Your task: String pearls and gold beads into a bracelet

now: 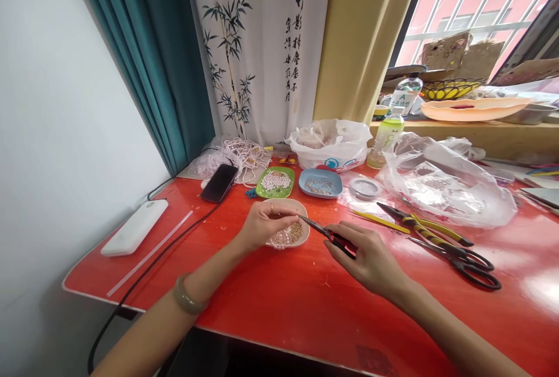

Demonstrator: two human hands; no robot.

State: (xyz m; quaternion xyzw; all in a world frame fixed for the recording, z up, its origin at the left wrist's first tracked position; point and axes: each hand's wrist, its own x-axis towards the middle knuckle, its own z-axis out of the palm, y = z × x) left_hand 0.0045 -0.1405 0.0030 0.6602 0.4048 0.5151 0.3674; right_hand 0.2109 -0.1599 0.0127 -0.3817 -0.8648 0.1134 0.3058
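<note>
My left hand (268, 223) is closed in a pinch, thumb against forefinger; the small piece at its fingertips is too tiny to name. In my right hand (367, 255) are needle-nose pliers (321, 228) with red and black handles, their tip meeting the left fingertips. Just beneath the left hand sits a pale dish (304, 238) holding gold and pink beads (288, 236). Behind it stand a green dish (261, 191) of pinkish-white beads (277, 179) and a blue dish (337, 192) with small metal findings (318, 185).
To the right lie yellow tweezers (379, 221), larger yellow-black pliers (430, 230) and black-handled scissors (465, 260). Plastic bags (449, 185) and a bottle (386, 135) stand behind them. A phone (219, 183), a white power bank (135, 228) and a black cable (161, 255) are on the left.
</note>
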